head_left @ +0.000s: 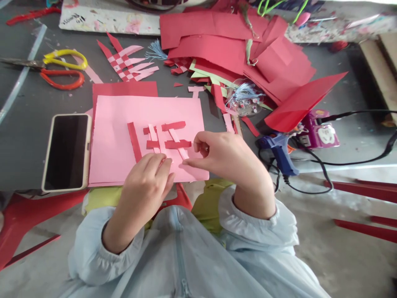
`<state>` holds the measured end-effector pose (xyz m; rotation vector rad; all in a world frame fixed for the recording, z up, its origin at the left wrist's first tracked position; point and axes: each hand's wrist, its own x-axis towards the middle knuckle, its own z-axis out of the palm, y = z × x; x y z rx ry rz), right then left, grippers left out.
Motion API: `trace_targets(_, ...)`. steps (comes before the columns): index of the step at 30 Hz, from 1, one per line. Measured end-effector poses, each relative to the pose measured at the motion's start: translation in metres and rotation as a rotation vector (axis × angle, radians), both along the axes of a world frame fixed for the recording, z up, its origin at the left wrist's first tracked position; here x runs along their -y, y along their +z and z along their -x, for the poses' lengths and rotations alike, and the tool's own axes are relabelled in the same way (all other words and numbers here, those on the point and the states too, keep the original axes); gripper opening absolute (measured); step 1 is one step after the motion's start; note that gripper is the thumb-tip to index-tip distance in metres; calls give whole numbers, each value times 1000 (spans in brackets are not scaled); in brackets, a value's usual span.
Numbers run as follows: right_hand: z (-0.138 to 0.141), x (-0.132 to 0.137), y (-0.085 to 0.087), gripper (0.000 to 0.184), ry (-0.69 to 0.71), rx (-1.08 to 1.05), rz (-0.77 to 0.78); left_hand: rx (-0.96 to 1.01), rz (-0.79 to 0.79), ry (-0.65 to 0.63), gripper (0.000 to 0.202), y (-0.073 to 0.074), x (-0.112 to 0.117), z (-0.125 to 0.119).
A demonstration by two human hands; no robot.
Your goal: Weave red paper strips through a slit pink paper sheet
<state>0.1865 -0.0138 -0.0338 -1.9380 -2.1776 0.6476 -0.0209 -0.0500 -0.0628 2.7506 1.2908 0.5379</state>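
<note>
A pink paper sheet (pixel 124 124) lies on the grey table in front of me, on top of a red sheet (pixel 124 88). On it sits a small weave of red strips (pixel 173 144) and pink strips (pixel 153 134). My left hand (pixel 145 186) rests at the sheet's near edge, fingers curled and pressing down on the lower ends of the strips. My right hand (pixel 226 159) is beside the weave on the right, with thumb and forefinger pinched on the end of a pink strip (pixel 180 151).
A phone (pixel 66 151) lies left of the sheet. Yellow and red scissors (pixel 62 68) sit at far left. A finished woven piece (pixel 127 62) and a pile of red paper (pixel 248 54) lie behind. A blue glue gun (pixel 279 151) with cables is at right.
</note>
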Motion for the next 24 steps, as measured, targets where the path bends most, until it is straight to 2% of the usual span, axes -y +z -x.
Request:
trace_targets(3, 6, 14, -4, 25, 57, 92, -128, -5, -2, 10, 22, -2, 0, 1)
trace_targets(8, 13, 29, -22, 11, 114, 230, -387, 0, -3, 9, 21, -5, 1, 2)
trace_targets(15, 12, 39, -43, 21, 188, 328, -604, 9, -16, -14, 19, -7, -3, 1)
trace_targets(18, 14, 40, -46, 23, 210, 329, -696, 10, -28, -15, 17, -8, -4, 1)
trace_targets(24, 23, 39, -48, 30, 266, 289, -769, 27, -34, -7, 21, -8, -5, 2)
